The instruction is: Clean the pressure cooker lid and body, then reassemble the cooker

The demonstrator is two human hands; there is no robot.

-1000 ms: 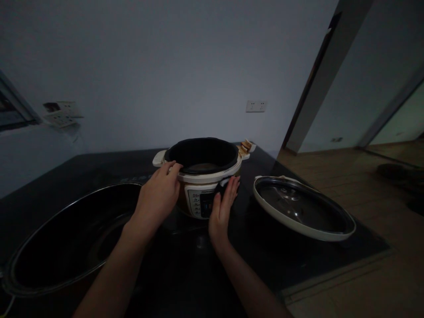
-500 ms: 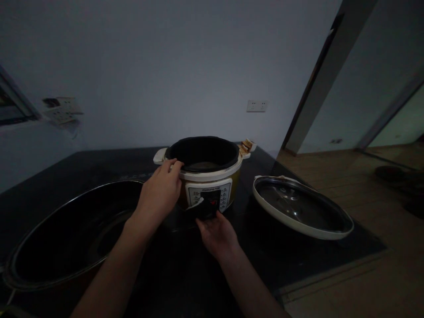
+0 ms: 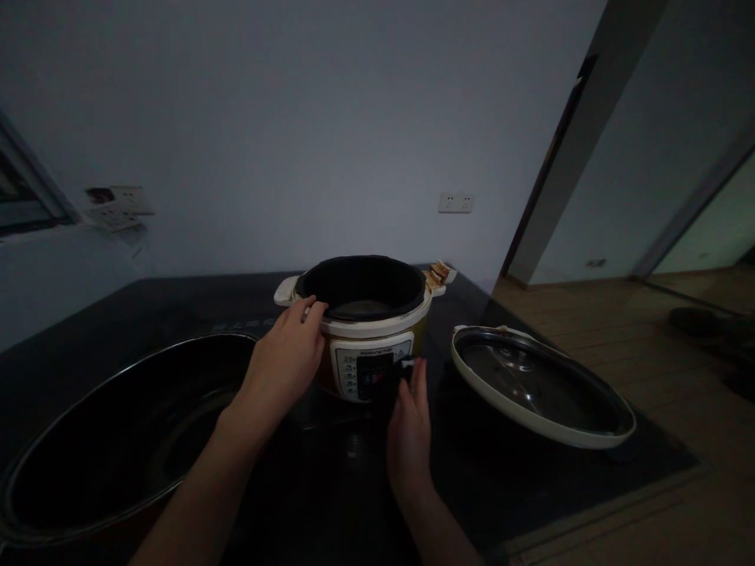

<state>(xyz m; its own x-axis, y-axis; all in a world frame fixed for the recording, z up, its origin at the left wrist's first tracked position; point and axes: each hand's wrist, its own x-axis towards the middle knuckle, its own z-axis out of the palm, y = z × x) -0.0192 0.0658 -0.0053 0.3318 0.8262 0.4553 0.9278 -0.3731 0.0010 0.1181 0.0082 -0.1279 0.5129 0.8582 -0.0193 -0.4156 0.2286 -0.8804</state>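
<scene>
A cream and yellow electric cooker [image 3: 354, 330] stands open on the dark counter [image 3: 330, 487], its black inner pot showing. My left hand [image 3: 283, 358] is closed over the cooker's left rim, fingers curled on the edge near the handle. My right hand [image 3: 410, 424] presses a dark cloth [image 3: 390, 381] against the control panel [image 3: 359, 369] on the cooker's front, with its fingers held together. The cloth hides part of the panel. The light is dim.
The cooker's round lid [image 3: 534, 413] lies upside down on the counter to the right. A large black bowl [image 3: 106, 440] fills the left foreground. Wall sockets [image 3: 455, 202] sit behind the cooker. Wooden floor [image 3: 619, 314] and a doorway lie to the right.
My right hand with the cloth dropped from the panel's right side to below the panel, palm up, then rose back against the panel. My left hand stayed on the rim.
</scene>
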